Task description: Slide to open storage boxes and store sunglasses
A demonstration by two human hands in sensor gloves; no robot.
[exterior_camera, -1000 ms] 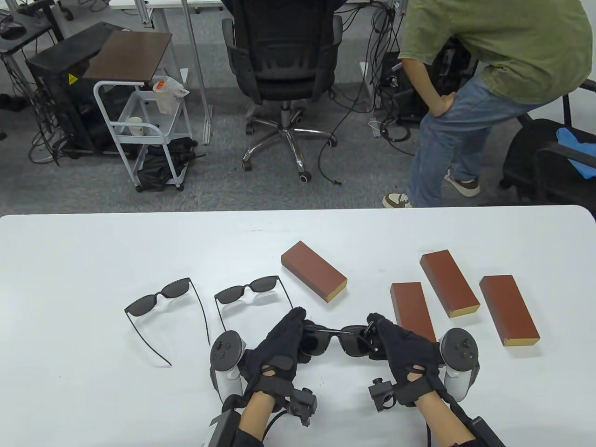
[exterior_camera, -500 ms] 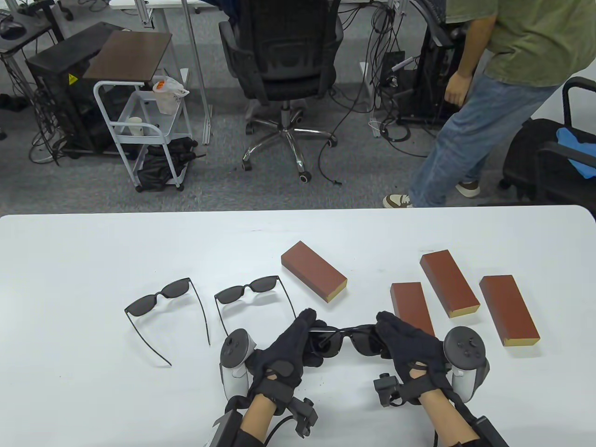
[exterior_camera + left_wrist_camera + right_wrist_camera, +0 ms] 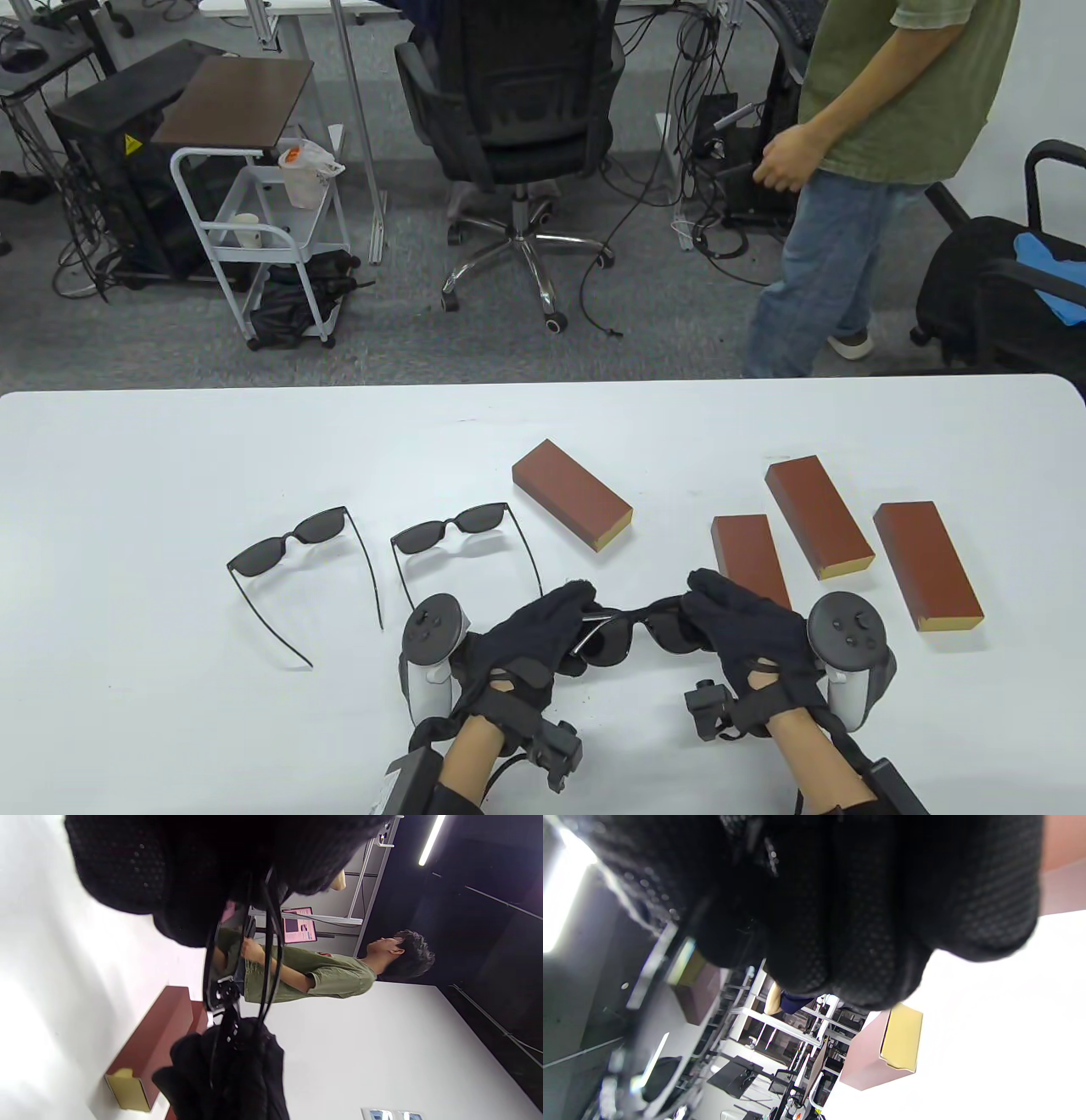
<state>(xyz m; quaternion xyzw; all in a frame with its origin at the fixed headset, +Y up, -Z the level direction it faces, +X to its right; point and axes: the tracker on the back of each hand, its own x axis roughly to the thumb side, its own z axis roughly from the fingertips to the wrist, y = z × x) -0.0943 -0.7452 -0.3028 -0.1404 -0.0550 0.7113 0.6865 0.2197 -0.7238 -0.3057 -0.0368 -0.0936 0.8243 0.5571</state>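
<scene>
Left hand [image 3: 530, 649] and right hand [image 3: 742, 637] each grip one end of a dark pair of sunglasses [image 3: 632, 632] just above the white table [image 3: 170, 722]. Two more pairs lie open to the left — far one [image 3: 293, 543], nearer one [image 3: 454, 531]. Four brown boxes: one centre [image 3: 573, 495], three grouped right [image 3: 751, 564] [image 3: 819, 516] [image 3: 927, 564]. Person in green shirt [image 3: 891, 93] stands behind the table.

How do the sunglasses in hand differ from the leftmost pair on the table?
The held sunglasses are gripped at both ends by the left hand and right hand; the leftmost pair lies untouched on the table, temples spread open. The held pair's temples are hidden. Both have dark lenses and frames.
</scene>
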